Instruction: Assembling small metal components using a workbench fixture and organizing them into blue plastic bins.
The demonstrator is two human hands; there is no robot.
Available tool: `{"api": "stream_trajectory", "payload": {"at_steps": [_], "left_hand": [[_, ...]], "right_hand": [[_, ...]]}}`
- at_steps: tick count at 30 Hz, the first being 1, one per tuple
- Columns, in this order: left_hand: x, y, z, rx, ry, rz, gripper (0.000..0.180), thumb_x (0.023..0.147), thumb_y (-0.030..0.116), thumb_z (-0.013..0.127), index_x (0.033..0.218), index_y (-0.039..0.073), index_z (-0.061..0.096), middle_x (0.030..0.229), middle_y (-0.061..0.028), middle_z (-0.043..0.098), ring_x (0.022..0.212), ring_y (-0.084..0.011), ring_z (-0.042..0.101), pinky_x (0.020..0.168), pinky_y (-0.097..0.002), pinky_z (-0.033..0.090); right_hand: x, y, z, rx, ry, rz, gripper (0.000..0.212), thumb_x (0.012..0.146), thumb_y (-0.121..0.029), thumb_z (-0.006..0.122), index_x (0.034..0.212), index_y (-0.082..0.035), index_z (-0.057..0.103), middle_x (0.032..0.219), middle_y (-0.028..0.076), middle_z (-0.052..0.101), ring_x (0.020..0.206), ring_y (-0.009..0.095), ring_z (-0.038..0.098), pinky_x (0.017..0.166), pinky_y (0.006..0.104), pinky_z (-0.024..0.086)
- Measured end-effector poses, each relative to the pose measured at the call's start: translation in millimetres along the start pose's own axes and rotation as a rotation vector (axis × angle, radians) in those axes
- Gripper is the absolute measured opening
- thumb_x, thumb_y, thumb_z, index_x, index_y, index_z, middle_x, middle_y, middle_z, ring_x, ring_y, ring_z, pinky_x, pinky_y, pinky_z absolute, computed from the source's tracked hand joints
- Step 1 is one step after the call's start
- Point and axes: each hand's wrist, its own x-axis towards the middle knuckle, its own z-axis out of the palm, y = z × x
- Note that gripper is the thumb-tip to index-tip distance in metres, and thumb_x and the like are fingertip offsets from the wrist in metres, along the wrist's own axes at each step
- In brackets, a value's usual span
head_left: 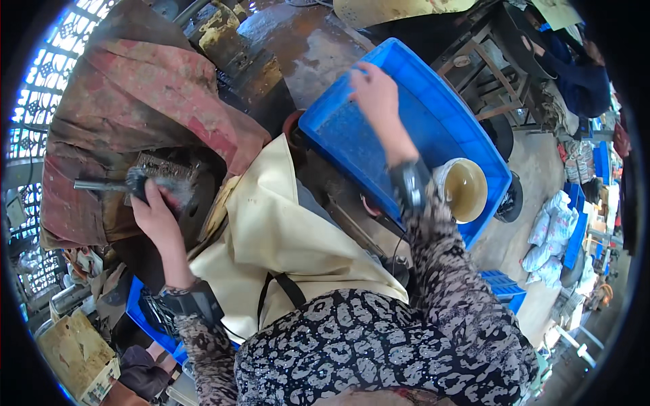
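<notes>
- The left hand (157,215) has its fingers clamped on a dark tool (118,184), pressed against a circuit board (166,169) just beyond the fingertips.
- The right hand (374,95) has its fingers curled over the blue crate (433,115)'s far rim.
- A round bowl (466,191) sits behind that wrist.

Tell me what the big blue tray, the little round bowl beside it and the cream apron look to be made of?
Blue tray: probably moulded plastic, smooth, evenly coloured, with rounded rims. Round bowl: maybe enamelled metal or plastic; a glossy, stained, yellowish inside leaves it open. Cream apron: seemingly coated cloth or vinyl, with a smooth surface and stiff folds.
</notes>
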Motion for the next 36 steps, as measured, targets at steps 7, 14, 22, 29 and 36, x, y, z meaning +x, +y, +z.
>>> {"api": "stream_trajectory", "payload": {"at_steps": [7, 14, 22, 29, 36], "left_hand": [[-25.9, -58.4, 9.7, 1.041, -0.173, 0.205, 0.028, 0.092, 0.025, 0.056, 0.093, -0.003, 0.054, 0.085, -0.0287, 0.061, 0.079, -0.0453, 0.059, 0.067, -0.0501, 0.047], [-20.5, -91.4, -2.2, 0.772, -0.213, -0.082, 0.031, 0.091, 0.026, 0.057, 0.096, -0.005, 0.056, 0.087, -0.0294, 0.062, 0.086, -0.0462, 0.058, 0.074, -0.0503, 0.045], [-22.1, -92.1, 3.6, 0.72, -0.212, -0.093, 0.033, 0.092, 0.025, 0.057, 0.102, -0.007, 0.056, 0.089, -0.0299, 0.062, 0.087, -0.0466, 0.058, 0.075, -0.0502, 0.045], [-22.4, -86.6, 2.6, 0.755, -0.214, -0.089, 0.036, 0.092, 0.026, 0.057, 0.104, -0.008, 0.056, 0.087, -0.0304, 0.062, 0.084, -0.0473, 0.058, 0.073, -0.0498, 0.046], [-21.1, -90.3, 5.8, 0.786, -0.217, -0.041, 0.035, 0.091, 0.027, 0.058, 0.1, -0.007, 0.055, 0.084, -0.0309, 0.061, 0.081, -0.0479, 0.058, 0.071, -0.0502, 0.046]], "right_hand": [[73.6, 182.6, 46.5, -0.368, 0.037, 0.386, 0.047, 0.084, -0.029, 0.053, 0.126, -0.009, 0.055, 0.124, 0.024, 0.055, 0.115, 0.04, 0.053, 0.096, 0.0459, 0.043], [88.3, 175.1, 61.2, -0.371, 0.006, 0.655, 0.063, 0.083, -0.031, 0.057, 0.139, -0.007, 0.042, 0.135, 0.03, 0.044, 0.123, 0.045, 0.044, 0.102, 0.0441, 0.04], [91.6, 208.6, 73.0, -0.178, 0.08, 0.344, 0.053, 0.081, -0.027, 0.062, 0.129, -0.007, 0.054, 0.115, 0.024, 0.062, 0.11, 0.033, 0.059, 0.093, 0.0367, 0.045], [101.6, 204.4, 83.3, -0.062, 0.076, 0.311, 0.04, 0.081, -0.026, 0.067, 0.115, -0.006, 0.065, 0.112, 0.019, 0.065, 0.095, 0.03, 0.066, 0.084, 0.0347, 0.049], [100.0, 181.1, 78.1, 0.831, 0.482, 0.71, 0.017, 0.091, -0.023, 0.056, 0.093, -0.007, 0.061, 0.075, 0.007, 0.061, 0.067, 0.023, 0.058, 0.062, 0.0347, 0.046]]}}
